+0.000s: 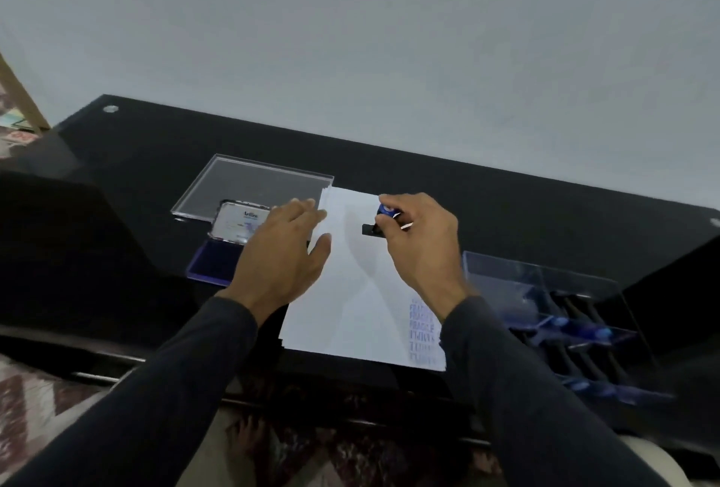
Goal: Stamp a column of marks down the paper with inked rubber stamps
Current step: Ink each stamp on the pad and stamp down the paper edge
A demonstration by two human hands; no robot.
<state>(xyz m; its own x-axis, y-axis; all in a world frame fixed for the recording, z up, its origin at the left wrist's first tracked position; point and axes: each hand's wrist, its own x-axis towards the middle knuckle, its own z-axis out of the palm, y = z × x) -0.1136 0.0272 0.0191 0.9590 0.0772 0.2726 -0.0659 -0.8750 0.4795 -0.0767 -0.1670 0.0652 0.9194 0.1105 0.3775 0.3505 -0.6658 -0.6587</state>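
Head view: right hand (pixel 422 241) grips the stamp (pixel 380 222) near the paper's (pixel 350 291) far edge; flat-fingered left hand (pixel 284 249) steadies it. Next, press straight down.

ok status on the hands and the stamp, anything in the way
Left hand flat on paper. Right hand grips stamp near far edge. Printed marks at near right. Nothing blocking.

Right hand (pixel 422 243) grips stamp (pixel 380 219), apparently touching paper (pixel 358 291).
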